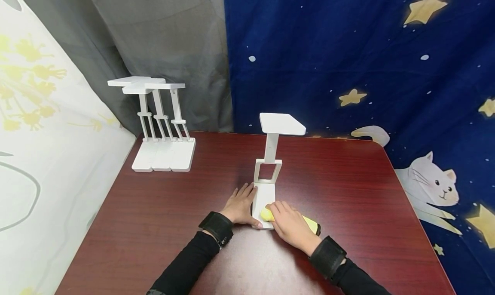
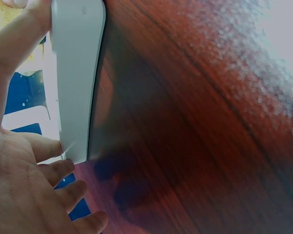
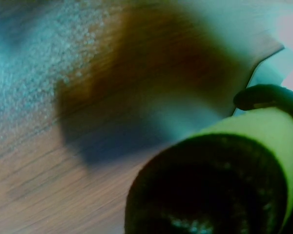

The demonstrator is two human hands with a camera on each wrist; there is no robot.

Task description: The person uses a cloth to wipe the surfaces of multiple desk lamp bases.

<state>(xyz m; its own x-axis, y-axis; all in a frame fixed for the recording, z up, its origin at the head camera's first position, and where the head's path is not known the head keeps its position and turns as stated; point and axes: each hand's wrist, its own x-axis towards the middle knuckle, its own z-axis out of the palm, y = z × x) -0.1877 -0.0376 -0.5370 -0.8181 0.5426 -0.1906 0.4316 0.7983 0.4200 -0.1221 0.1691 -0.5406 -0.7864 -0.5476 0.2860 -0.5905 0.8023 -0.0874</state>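
Note:
A white folding stand [image 1: 264, 196] is raised on the table, its flat top plate tilted above a hinged frame. My left hand [image 1: 240, 207] touches the left side of its base, thumb at the near corner and the other fingers spread toward the hinge. In the left wrist view, the base [image 2: 77, 78] lies along that hand's thumb and fingertips. My right hand [image 1: 291, 226] grips a yellow cylinder with a dark end [image 1: 311, 224], its rounded yellow tip over the near part of the base. The right wrist view has the cylinder's dark end [image 3: 210, 190] up close.
Several similar white stands [image 1: 164, 155] stand side by side at the table's back left. The reddish-brown table [image 1: 340, 179] meets a grey curtain [image 1: 174, 50] and a blue starry cloth [image 1: 309, 50] behind. A white patterned cloth [image 1: 58, 127] hangs at the left.

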